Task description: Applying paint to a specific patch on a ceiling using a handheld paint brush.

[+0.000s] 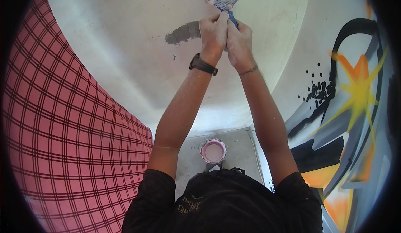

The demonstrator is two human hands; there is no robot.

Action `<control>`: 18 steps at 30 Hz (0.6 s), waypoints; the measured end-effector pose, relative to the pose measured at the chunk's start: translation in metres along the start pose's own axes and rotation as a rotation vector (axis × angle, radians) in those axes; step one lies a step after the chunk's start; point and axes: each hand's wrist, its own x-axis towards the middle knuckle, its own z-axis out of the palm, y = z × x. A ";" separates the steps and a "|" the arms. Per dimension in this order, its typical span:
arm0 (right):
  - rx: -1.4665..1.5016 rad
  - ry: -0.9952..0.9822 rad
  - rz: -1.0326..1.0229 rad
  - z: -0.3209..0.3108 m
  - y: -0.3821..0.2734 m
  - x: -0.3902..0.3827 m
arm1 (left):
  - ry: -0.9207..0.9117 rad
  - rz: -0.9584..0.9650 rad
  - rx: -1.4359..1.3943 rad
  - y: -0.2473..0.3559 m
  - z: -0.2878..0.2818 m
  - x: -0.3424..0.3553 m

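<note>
Both my arms reach up and forward to the pale wall (125, 45). Close together, my left hand (212, 34) and my right hand (240, 43) are closed around the blue handle of a wide paintbrush (222, 0). The brush has reddish bristles and a whitish, paint-smeared collar, and it points up at the top of the view. Whether its bristles touch the wall, I cannot tell. A dark grey patch (182, 33) marks the wall just left of my left hand, which partly covers it. Whitish dust or paint coats both hands.
On the grey floor below me stands a round bucket (202, 151) of pale pinkish paint, its rim smeared. A pink plaid curtain or cloth (79, 120) hangs along the left. At the right, a wall with a spray-painted mural (361, 95) curves close by.
</note>
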 end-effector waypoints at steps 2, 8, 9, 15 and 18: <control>0.044 0.006 0.006 -0.009 0.010 -0.007 | -0.003 0.020 0.047 -0.012 0.000 -0.011; 0.034 0.011 0.092 -0.036 0.053 -0.014 | 0.019 0.000 0.093 -0.057 -0.001 -0.033; 0.024 0.026 0.117 -0.044 0.062 -0.018 | 0.018 -0.017 0.152 -0.066 -0.002 -0.041; -0.052 0.122 0.300 -0.095 0.144 -0.078 | 0.021 -0.136 0.341 -0.151 -0.021 -0.121; -0.015 0.188 0.534 -0.119 0.197 -0.122 | 0.036 -0.291 0.413 -0.200 -0.043 -0.180</control>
